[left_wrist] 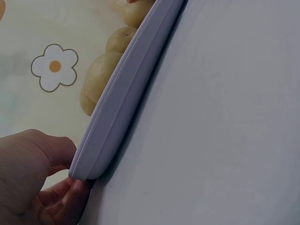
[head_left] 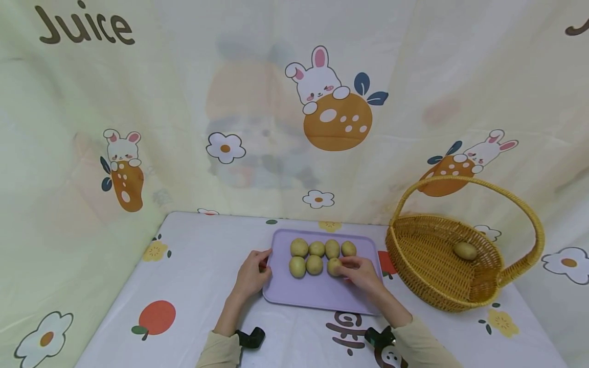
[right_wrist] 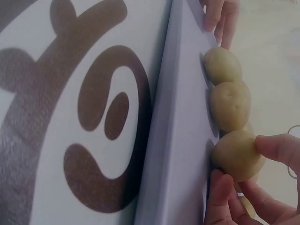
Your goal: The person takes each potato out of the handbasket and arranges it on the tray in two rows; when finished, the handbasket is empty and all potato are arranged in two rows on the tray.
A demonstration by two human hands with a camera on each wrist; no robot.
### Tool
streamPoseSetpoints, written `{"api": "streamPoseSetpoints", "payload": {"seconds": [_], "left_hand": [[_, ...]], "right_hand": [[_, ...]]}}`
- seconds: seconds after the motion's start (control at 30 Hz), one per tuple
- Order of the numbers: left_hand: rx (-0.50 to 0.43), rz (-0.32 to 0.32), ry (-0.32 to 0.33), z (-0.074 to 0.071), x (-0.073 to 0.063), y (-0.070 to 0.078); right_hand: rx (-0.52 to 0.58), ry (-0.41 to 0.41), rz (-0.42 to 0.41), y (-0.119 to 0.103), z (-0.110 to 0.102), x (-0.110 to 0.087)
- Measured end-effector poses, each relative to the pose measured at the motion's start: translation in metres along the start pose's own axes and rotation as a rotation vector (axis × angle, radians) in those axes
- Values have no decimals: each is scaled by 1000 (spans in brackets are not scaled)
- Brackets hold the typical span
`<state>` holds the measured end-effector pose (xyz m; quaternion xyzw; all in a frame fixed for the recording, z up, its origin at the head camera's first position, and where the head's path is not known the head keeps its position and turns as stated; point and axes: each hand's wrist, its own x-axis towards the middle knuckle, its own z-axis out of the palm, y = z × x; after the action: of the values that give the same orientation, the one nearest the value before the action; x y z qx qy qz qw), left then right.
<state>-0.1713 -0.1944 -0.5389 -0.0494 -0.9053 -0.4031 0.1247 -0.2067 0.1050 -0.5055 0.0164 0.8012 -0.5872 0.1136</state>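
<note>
A lilac tray (head_left: 303,296) holds several small potatoes in two rows, a back row (head_left: 317,248) and a front row (head_left: 306,266). My right hand (head_left: 363,273) pinches the rightmost potato (right_wrist: 238,154) of the front row, thumb on one side and fingers on the other, low over the tray. At the tray's left edge my left hand (head_left: 252,271) grips the rim, its thumb (left_wrist: 61,150) against the side and its fingers curled under the corner in the left wrist view. One more potato (head_left: 465,251) lies inside the wicker basket (head_left: 437,294).
The basket's tall arched handle (head_left: 520,202) rises right of the tray. A printed cloth (head_left: 193,286) with fruit and flowers covers the table. Behind it hangs a curtain (head_left: 257,194) with rabbit pictures. A black wrist device (head_left: 250,338) sits at the left sleeve.
</note>
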Motion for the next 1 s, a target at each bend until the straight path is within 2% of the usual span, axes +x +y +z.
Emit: {"api": "streamPoseSetpoints", "payload": {"seconds": [0.53, 1.0], "left_hand": [[-1, -10, -8, 2, 0, -1], [10, 10, 2, 0, 1, -1]], "right_hand": [[36, -18, -4, -2, 3, -1], [8, -13, -6, -8, -8, -4]]}}
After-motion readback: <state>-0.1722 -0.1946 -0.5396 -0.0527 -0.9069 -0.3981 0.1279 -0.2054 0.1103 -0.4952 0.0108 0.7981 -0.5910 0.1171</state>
